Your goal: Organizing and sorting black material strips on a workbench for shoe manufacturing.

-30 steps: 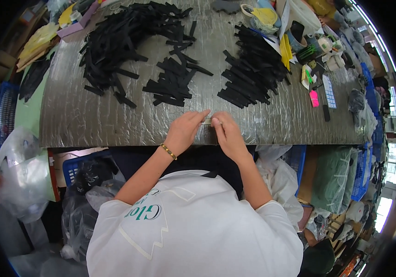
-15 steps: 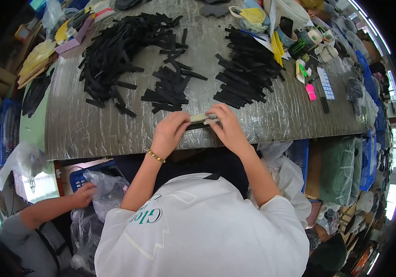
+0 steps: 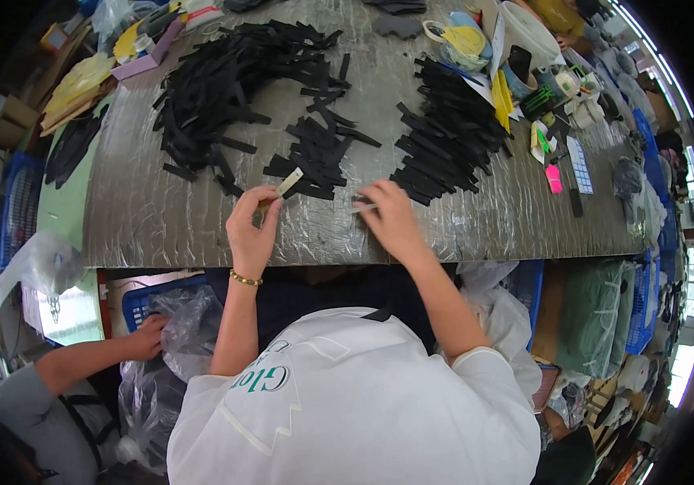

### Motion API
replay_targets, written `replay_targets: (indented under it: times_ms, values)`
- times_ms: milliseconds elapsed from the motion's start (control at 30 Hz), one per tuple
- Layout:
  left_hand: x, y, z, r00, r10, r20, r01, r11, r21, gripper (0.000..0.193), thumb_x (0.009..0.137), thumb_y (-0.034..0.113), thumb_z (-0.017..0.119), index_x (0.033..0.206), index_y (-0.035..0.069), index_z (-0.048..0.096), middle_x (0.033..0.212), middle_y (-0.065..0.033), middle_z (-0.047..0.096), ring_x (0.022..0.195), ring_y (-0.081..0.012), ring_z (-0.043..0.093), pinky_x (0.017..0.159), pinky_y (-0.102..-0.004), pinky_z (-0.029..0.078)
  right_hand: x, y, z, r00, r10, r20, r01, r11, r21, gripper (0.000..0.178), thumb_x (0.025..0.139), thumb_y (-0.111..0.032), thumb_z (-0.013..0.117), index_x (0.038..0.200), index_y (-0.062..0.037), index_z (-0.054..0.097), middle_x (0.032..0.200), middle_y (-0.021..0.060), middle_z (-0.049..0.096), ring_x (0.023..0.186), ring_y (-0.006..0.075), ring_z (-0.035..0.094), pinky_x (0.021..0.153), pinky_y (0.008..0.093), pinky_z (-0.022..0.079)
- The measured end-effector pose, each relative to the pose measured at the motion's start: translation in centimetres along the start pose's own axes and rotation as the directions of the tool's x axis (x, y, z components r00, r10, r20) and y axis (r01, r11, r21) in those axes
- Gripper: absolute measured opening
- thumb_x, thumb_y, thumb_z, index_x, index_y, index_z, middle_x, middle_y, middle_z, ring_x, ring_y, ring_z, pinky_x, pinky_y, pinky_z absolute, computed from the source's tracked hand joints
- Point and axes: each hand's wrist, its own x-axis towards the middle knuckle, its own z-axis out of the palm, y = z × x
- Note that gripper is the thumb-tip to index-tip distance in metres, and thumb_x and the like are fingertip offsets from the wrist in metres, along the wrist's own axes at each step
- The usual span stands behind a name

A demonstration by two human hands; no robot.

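Note:
My left hand (image 3: 251,226) is raised over the near part of the table, pinching a short, flat, cream-coloured piece (image 3: 289,182) between thumb and fingers. That piece points up and right, in front of a small pile of black strips (image 3: 308,153). To the right, my right hand (image 3: 395,218) has bent, closed fingers with a thin pale stick (image 3: 364,208) in them. A dark bit shows by its fingertips; I cannot tell what it is. Close to this hand lies a row of overlapping black strips (image 3: 448,137). The two hands are apart.
A large heap of black strips (image 3: 217,89) lies at the far left of the silvery table cover (image 3: 323,234). Tape, cups and a pink pad (image 3: 554,179) crowd the right side. At lower left, another person's hand (image 3: 149,335) touches clear plastic bags (image 3: 189,323).
My hands were together over a black strip at the table's near edge. The left has moved left with the cream piece, now tilted up. That strip no longer shows there.

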Motion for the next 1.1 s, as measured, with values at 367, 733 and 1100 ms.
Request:
replay_targets:
  times_ms: [367,733,1100]
  values:
    - [-0.1,2.1,0.8,0.982,0.133,0.132,-0.133,0.991,-0.010,0.017,0.084,-0.003,0.070,0.101,0.002,0.068,0.105,-0.0122,0.071,0.093,-0.0288,0.069,0.081,-0.0329,0.054,0.3,-0.4,1.6,0.982,-0.186,0.028,0.185,0.983,0.020,0.016,0.082,-0.008,0.071,0.095,-0.0034,0.063,0.094,0.0105,0.059,0.091,0.0309,0.060,0.079,0.0400,0.047]
    - [-2.2,1.6,5.4,0.838,0.282,0.468,-0.309,0.951,-0.021,0.012,0.084,0.004,0.069,0.096,0.005,0.067,0.104,-0.0087,0.066,0.096,-0.0305,0.062,0.083,-0.0388,0.051,-4.3,0.6,-2.0,0.977,-0.199,0.072,0.205,0.975,-0.085,0.020,0.081,-0.011,0.073,0.098,-0.0040,0.065,0.094,0.0093,0.060,0.089,0.0288,0.059,0.078,0.0395,0.047]
    - [-3.5,2.1,6.1,0.855,0.237,0.461,-0.317,0.943,0.104,0.020,0.082,0.002,0.066,0.101,0.006,0.071,0.099,-0.0062,0.066,0.094,-0.0278,0.063,0.081,-0.0377,0.053,-5.6,-0.9,0.3,0.978,0.191,-0.084,-0.188,0.981,0.045,0.018,0.084,-0.011,0.077,0.096,-0.0020,0.065,0.089,0.0116,0.061,0.081,0.0308,0.062,0.073,0.0397,0.049]
